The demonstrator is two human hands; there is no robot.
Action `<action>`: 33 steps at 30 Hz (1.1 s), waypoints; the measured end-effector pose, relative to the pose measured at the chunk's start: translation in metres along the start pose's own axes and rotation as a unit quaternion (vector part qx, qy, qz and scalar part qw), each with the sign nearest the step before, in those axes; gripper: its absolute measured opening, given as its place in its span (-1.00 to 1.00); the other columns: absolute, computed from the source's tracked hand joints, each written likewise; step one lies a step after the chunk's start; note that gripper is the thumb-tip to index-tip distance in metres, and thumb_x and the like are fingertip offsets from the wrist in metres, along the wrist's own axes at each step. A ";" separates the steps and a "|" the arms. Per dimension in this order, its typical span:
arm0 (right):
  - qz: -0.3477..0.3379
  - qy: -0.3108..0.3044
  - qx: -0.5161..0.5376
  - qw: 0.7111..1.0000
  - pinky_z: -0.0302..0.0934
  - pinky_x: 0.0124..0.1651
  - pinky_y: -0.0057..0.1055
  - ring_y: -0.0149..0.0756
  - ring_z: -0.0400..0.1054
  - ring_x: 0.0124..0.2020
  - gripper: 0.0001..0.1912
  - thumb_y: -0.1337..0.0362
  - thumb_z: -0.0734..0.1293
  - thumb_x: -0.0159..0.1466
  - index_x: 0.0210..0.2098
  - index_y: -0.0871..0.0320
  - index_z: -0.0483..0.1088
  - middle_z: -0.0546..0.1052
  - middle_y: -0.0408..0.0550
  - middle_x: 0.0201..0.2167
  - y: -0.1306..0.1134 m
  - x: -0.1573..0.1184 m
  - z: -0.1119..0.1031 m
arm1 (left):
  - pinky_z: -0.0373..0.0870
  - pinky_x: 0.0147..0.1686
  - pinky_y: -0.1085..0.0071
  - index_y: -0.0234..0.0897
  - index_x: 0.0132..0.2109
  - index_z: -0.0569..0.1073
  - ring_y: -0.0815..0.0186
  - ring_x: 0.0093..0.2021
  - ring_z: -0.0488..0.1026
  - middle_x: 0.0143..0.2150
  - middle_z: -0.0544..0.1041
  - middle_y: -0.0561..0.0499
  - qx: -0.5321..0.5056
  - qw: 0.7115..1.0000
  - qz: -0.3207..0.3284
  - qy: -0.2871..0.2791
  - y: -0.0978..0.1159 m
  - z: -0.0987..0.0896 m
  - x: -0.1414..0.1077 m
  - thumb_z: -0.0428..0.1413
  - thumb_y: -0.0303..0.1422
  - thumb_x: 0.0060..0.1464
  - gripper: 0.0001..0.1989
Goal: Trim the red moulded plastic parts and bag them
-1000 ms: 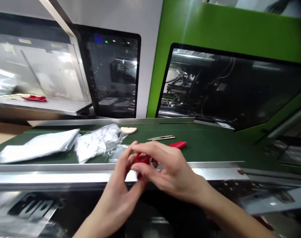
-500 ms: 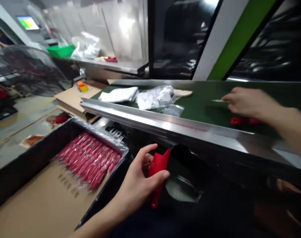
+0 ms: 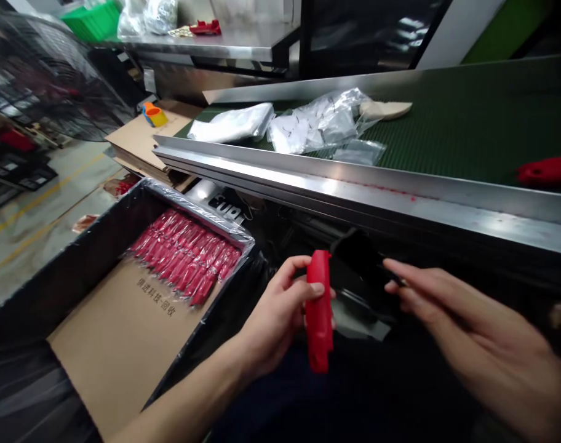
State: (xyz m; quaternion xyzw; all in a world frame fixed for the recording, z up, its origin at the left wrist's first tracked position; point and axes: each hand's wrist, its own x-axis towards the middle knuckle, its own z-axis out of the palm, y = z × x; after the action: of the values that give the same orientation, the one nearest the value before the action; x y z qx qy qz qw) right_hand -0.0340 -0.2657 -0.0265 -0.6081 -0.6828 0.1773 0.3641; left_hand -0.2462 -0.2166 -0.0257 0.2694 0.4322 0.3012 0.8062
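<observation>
In front of me, my left hand (image 3: 280, 314) grips a red plastic part (image 3: 319, 320), a long molded piece held nearly upright between thumb and fingers. To its right, my right hand (image 3: 465, 332) pinches a thin dark tool (image 3: 397, 278) between thumb and forefinger; its exact kind cannot be made out against the dark background. The tool and the red part are apart. Another red part (image 3: 545, 171) lies on the green conveyor belt (image 3: 460, 132) at the far right.
Left of me, a black-lined box (image 3: 179, 363) holds a row of bagged red parts (image 3: 183, 255) on cardboard. Plastic bags (image 3: 317, 120) and a beige flat piece (image 3: 386, 110) lie on the belt, behind its metal rail (image 3: 308, 178). An orange tape dispenser (image 3: 154, 115) sits on stacked cardboard.
My right hand has come down off the belt toward my left hand, still pinching the thin tool. My left hand has turned the red part. The view has tilted downward.
</observation>
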 end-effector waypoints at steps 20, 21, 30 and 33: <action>-0.206 -0.009 -0.144 0.968 0.21 -0.07 -0.15 -0.14 0.36 -0.05 -0.60 0.58 0.23 0.31 0.10 0.22 0.37 0.49 0.06 0.01 -0.017 0.011 0.005 | 0.25 -0.56 0.52 -0.29 -0.11 0.36 0.45 -0.54 0.32 -0.26 0.48 -0.03 -0.076 0.995 -0.018 -0.054 0.000 0.013 -0.015 0.02 -0.39 0.07 -0.79; -0.201 -0.012 -0.145 0.969 0.20 -0.06 -0.15 -0.15 0.36 -0.04 -0.59 0.57 0.23 0.31 0.11 0.20 0.37 0.49 0.04 0.01 -0.017 0.011 0.005 | 0.25 -0.56 0.51 -0.29 -0.11 0.37 0.45 -0.55 0.32 -0.26 0.48 -0.03 -0.077 0.995 -0.018 -0.054 0.000 0.013 -0.015 0.02 -0.40 0.06 -0.79; -0.193 -0.019 -0.144 0.970 0.18 -0.05 -0.17 -0.15 0.34 0.00 -0.56 0.54 0.20 0.31 0.14 0.16 0.33 0.48 0.02 0.02 -0.015 0.007 0.001 | 0.25 -0.56 0.51 -0.29 -0.13 0.39 0.43 -0.55 0.33 -0.28 0.49 -0.03 -0.076 0.995 -0.023 -0.054 0.002 0.012 -0.012 0.05 -0.37 0.03 -0.78; -0.197 -0.015 -0.142 0.970 0.19 -0.06 -0.16 -0.15 0.34 -0.01 -0.58 0.54 0.21 0.31 0.13 0.19 0.34 0.47 0.04 0.01 -0.016 0.007 0.000 | 0.24 -0.55 0.51 -0.29 -0.15 0.40 0.44 -0.55 0.31 -0.30 0.49 -0.03 -0.073 0.995 -0.020 -0.057 0.001 0.012 -0.013 0.05 -0.38 0.03 -0.80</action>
State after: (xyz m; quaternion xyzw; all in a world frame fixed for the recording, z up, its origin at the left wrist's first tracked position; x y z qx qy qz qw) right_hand -0.0459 -0.2622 -0.0135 -0.5042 -0.8129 0.0119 0.2912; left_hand -0.2416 -0.2273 -0.0127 0.2178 0.3673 0.3002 0.8530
